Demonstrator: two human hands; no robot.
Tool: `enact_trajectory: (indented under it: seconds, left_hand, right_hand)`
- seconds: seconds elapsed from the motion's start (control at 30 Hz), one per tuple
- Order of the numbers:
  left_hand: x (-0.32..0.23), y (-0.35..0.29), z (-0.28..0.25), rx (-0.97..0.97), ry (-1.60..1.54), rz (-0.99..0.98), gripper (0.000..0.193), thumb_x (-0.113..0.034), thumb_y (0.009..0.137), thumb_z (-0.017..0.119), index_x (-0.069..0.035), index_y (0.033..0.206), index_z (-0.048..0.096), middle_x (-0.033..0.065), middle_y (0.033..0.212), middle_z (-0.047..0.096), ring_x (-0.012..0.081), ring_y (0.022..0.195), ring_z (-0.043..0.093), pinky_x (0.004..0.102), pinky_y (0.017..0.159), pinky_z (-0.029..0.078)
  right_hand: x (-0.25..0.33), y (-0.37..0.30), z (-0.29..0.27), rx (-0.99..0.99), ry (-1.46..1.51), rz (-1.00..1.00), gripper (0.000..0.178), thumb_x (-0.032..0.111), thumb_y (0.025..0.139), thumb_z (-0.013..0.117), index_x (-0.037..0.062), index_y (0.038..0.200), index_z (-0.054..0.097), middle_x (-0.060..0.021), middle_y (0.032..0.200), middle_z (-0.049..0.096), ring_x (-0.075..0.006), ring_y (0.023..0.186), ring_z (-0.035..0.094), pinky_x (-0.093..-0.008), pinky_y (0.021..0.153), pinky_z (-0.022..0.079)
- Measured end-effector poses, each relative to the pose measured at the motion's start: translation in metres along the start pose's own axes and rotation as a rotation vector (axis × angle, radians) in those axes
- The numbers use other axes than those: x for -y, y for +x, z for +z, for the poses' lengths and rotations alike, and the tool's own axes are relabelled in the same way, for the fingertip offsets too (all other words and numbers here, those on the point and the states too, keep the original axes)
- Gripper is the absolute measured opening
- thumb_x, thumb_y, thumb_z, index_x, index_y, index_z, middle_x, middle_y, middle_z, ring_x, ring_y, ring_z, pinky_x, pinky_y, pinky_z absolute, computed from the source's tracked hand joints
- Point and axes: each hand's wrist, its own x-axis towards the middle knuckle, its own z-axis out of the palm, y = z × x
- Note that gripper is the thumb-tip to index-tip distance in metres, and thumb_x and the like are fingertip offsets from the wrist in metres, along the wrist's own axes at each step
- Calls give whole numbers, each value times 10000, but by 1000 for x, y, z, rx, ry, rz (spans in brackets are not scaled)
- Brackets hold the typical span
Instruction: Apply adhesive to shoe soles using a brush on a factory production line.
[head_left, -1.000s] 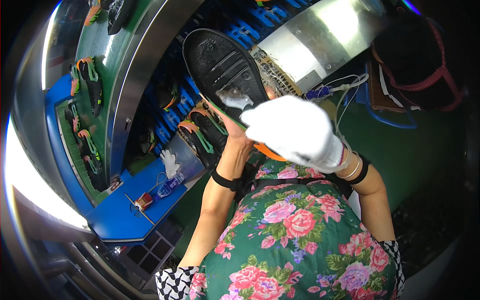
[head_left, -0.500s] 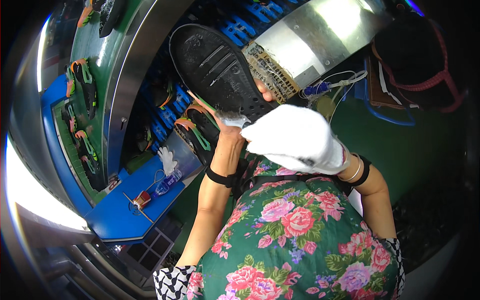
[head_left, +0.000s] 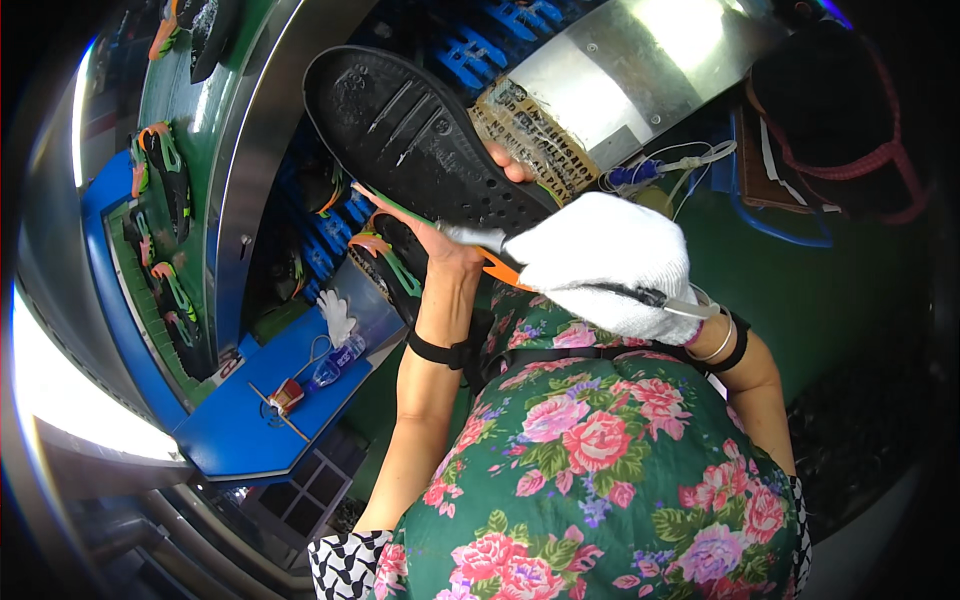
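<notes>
My bare left hand (head_left: 442, 246) is closed around a black shoe sole (head_left: 405, 135); its fingertips show at the sole's far edge. The sole's hollow inner face is up, with ridges, round holes and wet-looking patches. Orange and green show along its side. In a white knit glove, my right hand (head_left: 612, 268) grips a brush (head_left: 475, 237). The brush's pale metal part and dark bristles lie over the near side of the sole, close to my left palm. Part of its handle shows along the glove toward my wrist. The glove hides how my right fingers wrap it.
More orange, green and black soles (head_left: 168, 180) stand on a green conveyor at left. A blue table (head_left: 240, 430) carries a bottle (head_left: 335, 362), a white glove (head_left: 336, 316) and a red container (head_left: 287, 395). Printed cardboard (head_left: 535, 140) and metal sheeting (head_left: 590, 95) lie beyond my hands.
The sole has shifted left and tilted slightly in my left hand. My right hand has turned and moved a little right, so more of the brush handle now shows.
</notes>
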Motion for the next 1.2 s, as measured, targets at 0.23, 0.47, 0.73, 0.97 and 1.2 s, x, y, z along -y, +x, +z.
enact_trajectory:
  seconds: [0.23, 0.47, 0.73, 0.97, 1.2]
  left_hand:
    - [-3, 5, -3, 2, -10, -22, 1186, -1048, 682, 334, -38, 1240, 603, 204, 1012, 652, 342, 909, 596, 470, 862, 486]
    - [-11, 8, -13, -4, 1, -36, 1213, -1066, 653, 317, -46, 1242, 605, 206, 1025, 649, 345, 908, 594, 473, 856, 492]
    - [-12, 9, -3, 74, 203, -28, 1068, -956, 713, 507, -13, 1205, 609, 107, 1055, 628, 250, 965, 584, 417, 943, 490]
    - [-12, 10, -2, 121, 164, -47, 1098, -975, 711, 486, -7, 1211, 621, 109, 1081, 639, 243, 977, 581, 382, 980, 443]
    - [-13, 12, -6, 116, 209, -10, 1100, -979, 713, 481, -21, 1234, 624, 120, 1111, 646, 253, 980, 588, 401, 970, 471]
  right_hand:
    - [-9, -8, 12, -11, -131, -161, 282, 23, 805, 803, 70, 1082, 771, -92, 1062, 769, -264, 933, 732, -355, 778, 590]
    - [-6, -4, -6, -8, -33, -23, 242, 10, 771, 810, 63, 1006, 787, -98, 1007, 776, -253, 893, 732, -350, 767, 588]
    - [-9, -6, -6, -4, 12, -10, 207, -13, 726, 811, 60, 917, 783, -120, 989, 779, -274, 859, 741, -361, 740, 584]
    - [-9, -12, -5, 7, -92, -70, 209, 20, 761, 823, 67, 962, 795, -88, 989, 778, -250, 874, 729, -353, 753, 585]
    - [-6, -13, -15, -41, -3, 61, 196, -8, 722, 819, 70, 900, 793, -109, 984, 782, -267, 867, 740, -353, 728, 585]
